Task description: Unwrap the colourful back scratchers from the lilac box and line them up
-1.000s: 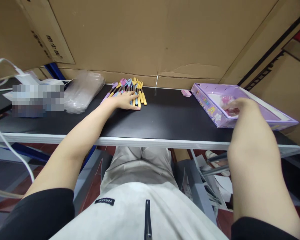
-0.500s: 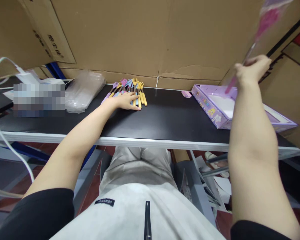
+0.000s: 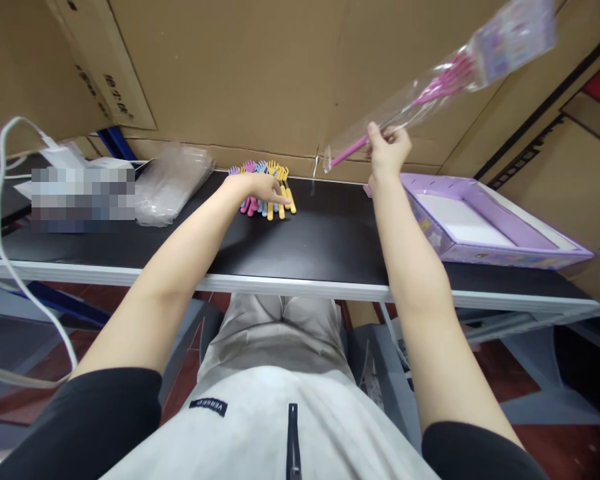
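My right hand (image 3: 389, 150) is closed round a pink back scratcher (image 3: 437, 89) in a clear plastic sleeve. It is raised and tilted over the table, its claw end up to the right. A printed purple card (image 3: 517, 43) shows, blurred, at the sleeve's upper end. My left hand (image 3: 260, 187) lies over a bunch of back scratchers (image 3: 282, 195) with yellow, pink, blue and purple claws and handles. Its thumb and forefinger are apart; the other fingers are partly hidden. The bunch rests on the black tabletop (image 3: 325, 233).
An open purple box (image 3: 520, 254) with a white inside stands at the right. Clear plastic bags (image 3: 173, 187) lie left of the bunch, beside a blurred-out item and a white cable (image 3: 3, 200). Cardboard (image 3: 240, 80) walls the back. A small pink piece (image 3: 367, 191) lies near my right wrist.
My right hand has moved left from over the box, and the sleeved back scratcher has tilted over. My left hand has shifted slightly right; the handles on the bunch's left side lie closer together.
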`<action>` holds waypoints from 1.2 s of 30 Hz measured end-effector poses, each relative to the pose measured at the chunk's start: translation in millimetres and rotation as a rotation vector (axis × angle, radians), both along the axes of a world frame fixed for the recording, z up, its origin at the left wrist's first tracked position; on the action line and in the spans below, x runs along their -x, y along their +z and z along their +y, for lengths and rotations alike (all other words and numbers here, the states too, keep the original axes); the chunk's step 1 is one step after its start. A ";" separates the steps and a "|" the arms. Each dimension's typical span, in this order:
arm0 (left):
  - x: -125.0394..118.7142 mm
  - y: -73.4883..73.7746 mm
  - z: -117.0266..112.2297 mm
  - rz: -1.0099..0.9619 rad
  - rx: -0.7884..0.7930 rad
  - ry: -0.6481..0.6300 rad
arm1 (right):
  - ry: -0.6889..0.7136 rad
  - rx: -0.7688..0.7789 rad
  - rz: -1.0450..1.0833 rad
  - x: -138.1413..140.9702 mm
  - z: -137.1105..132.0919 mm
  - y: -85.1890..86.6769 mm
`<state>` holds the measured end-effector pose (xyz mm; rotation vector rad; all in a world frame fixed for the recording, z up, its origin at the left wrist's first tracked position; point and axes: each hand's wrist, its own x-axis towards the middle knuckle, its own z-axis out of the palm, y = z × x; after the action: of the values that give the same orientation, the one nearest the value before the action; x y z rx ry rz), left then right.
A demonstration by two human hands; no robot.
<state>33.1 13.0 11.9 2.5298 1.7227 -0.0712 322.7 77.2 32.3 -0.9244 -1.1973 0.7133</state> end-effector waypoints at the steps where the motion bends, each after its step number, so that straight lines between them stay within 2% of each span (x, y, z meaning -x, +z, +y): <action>1: -0.4 -1.9 2.6 -0.024 -0.042 0.014 | -0.072 0.007 0.012 6.6 -3.3 -7.1; 3: -1.0 -7.8 4.7 -0.066 -0.134 0.046 | -0.199 0.027 0.002 17.1 -11.1 -17.4; 4: -1.2 -10.9 4.1 -0.087 -0.184 0.052 | -0.216 0.046 -0.007 21.0 -15.0 -20.7; 12: -5.6 -23.2 -13.0 -0.353 -0.428 -0.085 | -0.113 0.177 0.072 47.4 -41.8 -33.7; 18: -8.0 -26.8 -14.4 -0.383 -0.488 -0.121 | 0.028 0.302 0.242 67.1 -57.5 -38.8; 23: -6.9 -27.1 -13.7 -0.386 -0.502 -0.110 | 0.121 0.346 0.275 73.7 -61.1 -42.8; 31: -11.2 -22.8 -17.3 -0.410 -0.497 -0.122 | 0.123 0.364 0.287 67.9 -54.5 -43.5; 36: -12.1 -19.5 -22.4 -0.413 -0.518 -0.130 | 0.058 0.365 0.284 59.2 -48.5 -42.1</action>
<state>45.2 -9.5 -7.5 2.7108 1.5545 0.9326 263.5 28.8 -9.8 -1.0485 -0.8585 1.0953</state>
